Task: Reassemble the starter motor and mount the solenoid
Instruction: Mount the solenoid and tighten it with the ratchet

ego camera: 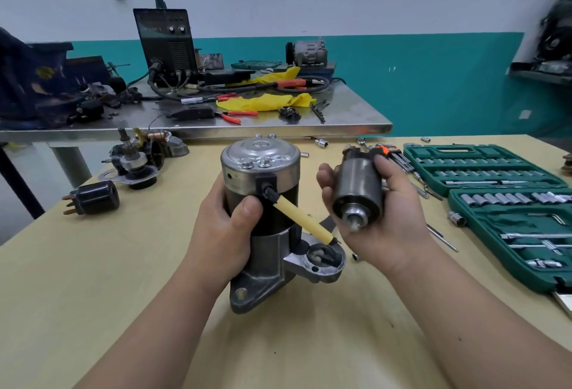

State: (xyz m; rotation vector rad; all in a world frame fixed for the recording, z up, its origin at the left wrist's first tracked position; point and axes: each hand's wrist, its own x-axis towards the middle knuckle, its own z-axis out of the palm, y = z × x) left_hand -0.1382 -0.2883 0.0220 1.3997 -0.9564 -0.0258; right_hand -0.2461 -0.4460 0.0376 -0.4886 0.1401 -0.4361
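Over wooden table (93,280), starter motor (263,178) and solenoid (359,190) apart.

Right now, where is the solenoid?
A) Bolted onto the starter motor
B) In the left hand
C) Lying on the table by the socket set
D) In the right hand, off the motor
D: the right hand grips the solenoid in the air beside the starter motor, which the left hand holds upright.
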